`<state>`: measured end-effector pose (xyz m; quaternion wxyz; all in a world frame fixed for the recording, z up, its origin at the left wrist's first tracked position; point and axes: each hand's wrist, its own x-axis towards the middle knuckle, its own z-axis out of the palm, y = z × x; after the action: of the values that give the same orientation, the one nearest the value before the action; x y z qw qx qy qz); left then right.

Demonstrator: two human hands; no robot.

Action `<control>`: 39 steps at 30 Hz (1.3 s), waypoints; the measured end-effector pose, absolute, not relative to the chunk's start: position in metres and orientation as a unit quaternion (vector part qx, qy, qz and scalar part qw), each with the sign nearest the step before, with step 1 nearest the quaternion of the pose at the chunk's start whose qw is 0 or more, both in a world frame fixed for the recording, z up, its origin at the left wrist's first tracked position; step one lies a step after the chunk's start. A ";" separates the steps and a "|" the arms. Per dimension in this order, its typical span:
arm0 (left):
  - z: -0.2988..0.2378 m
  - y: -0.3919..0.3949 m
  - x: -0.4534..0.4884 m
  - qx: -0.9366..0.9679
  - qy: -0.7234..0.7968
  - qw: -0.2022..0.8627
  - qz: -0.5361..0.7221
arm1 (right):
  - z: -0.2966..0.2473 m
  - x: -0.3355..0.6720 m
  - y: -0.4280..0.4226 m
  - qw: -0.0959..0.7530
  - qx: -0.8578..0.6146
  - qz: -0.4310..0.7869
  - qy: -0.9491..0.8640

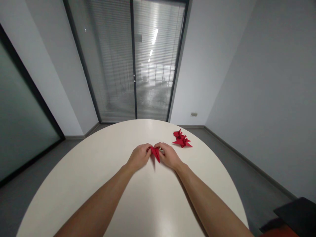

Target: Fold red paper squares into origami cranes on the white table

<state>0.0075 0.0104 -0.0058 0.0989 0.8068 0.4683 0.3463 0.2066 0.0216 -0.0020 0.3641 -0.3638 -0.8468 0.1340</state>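
A piece of folded red paper (pixel 155 153) is held between my two hands, a little above the table, with a pointed end hanging toward me. My left hand (pixel 140 156) pinches its left side between thumb and fingers. On the opposite side, my right hand (pixel 169 155) is closed on the paper's right edge. The fingertips cover part of the folds. Beyond my right hand lie several red origami cranes (pixel 182 139), grouped close together on the table.
The round white table (pixel 103 171) spans the space before me. Behind it stands a glass door with blinds (pixel 155 82) in a dark frame. A dark object (pixel 298 212), perhaps a chair, is at the lower right. Grey walls (pixel 271 98) rise at the sides.
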 end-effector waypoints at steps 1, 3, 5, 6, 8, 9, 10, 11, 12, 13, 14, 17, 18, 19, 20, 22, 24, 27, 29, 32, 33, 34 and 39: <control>-0.005 0.010 0.008 0.806 0.468 0.101 0.348 | -0.002 0.206 0.021 0.370 -0.360 0.137 -0.845; -0.005 0.009 0.007 0.804 0.472 0.106 0.347 | -0.001 0.206 0.020 0.379 -0.352 0.142 -0.844; -0.005 0.009 0.007 0.802 0.476 0.108 0.345 | 0.000 0.205 0.019 0.386 -0.347 0.145 -0.842; -0.006 0.009 0.007 0.802 0.477 0.110 0.343 | 0.001 0.205 0.018 0.389 -0.347 0.147 -0.840; -0.006 0.009 0.006 0.800 0.479 0.115 0.342 | 0.002 0.205 0.016 0.390 -0.352 0.152 -0.837; -0.006 0.010 0.006 0.799 0.479 0.118 0.342 | 0.003 0.204 0.016 0.390 -0.354 0.155 -0.836; -0.007 0.010 0.006 0.799 0.479 0.122 0.343 | 0.004 0.204 0.015 0.388 -0.355 0.158 -0.835; -0.007 0.011 0.006 0.797 0.480 0.125 0.344 | 0.005 0.204 0.015 0.387 -0.356 0.160 -0.836; -0.007 0.011 0.006 0.796 0.481 0.127 0.344 | 0.005 0.204 0.015 0.385 -0.357 0.160 -0.836; -0.007 0.011 0.006 0.796 0.482 0.129 0.343 | 0.005 0.204 0.015 0.383 -0.359 0.159 -0.836; -0.008 0.011 0.006 0.795 0.483 0.131 0.342 | 0.005 0.203 0.015 0.382 -0.362 0.157 -0.836; -0.008 0.011 0.006 0.797 0.481 0.133 0.341 | 0.002 0.203 0.018 0.380 -0.370 0.144 -0.836; -0.008 0.011 0.006 0.797 0.480 0.133 0.340 | 0.001 0.203 0.019 0.379 -0.369 0.140 -0.837; -0.008 0.011 0.006 0.798 0.480 0.133 0.340 | 0.000 0.203 0.020 0.378 -0.368 0.135 -0.838; -0.007 0.011 0.006 0.799 0.480 0.132 0.339 | -0.001 0.203 0.020 0.377 -0.367 0.132 -0.840; -0.006 0.009 0.007 0.799 0.480 0.131 0.339 | -0.003 0.203 0.022 0.377 -0.367 0.125 -0.841; -0.003 0.007 0.007 0.799 0.478 0.130 0.340 | -0.003 0.204 0.022 0.376 -0.369 0.120 -0.841; 0.000 0.005 0.008 0.803 0.473 0.127 0.339 | -0.004 0.204 0.023 0.374 -0.371 0.113 -0.843; 0.000 0.004 0.008 0.806 0.471 0.122 0.337 | -0.003 0.205 0.022 0.373 -0.373 0.113 -0.842; -0.002 0.006 0.009 0.805 0.478 0.114 0.333 | -0.002 0.204 0.021 0.373 -0.378 0.121 -0.839; -0.003 0.007 0.009 0.804 0.480 0.112 0.332 | -0.002 0.204 0.020 0.372 -0.380 0.125 -0.838; -0.004 0.007 0.009 0.804 0.480 0.110 0.333 | -0.001 0.204 0.020 0.373 -0.382 0.129 -0.836; -0.006 0.010 0.008 0.810 0.463 0.098 0.347 | 0.002 0.204 0.017 0.379 -0.384 0.149 -0.829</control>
<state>0.0081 0.0097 -0.0065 0.0980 0.8097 0.4628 0.3474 0.2036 0.0170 0.0020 0.3788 -0.3844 -0.8286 0.1492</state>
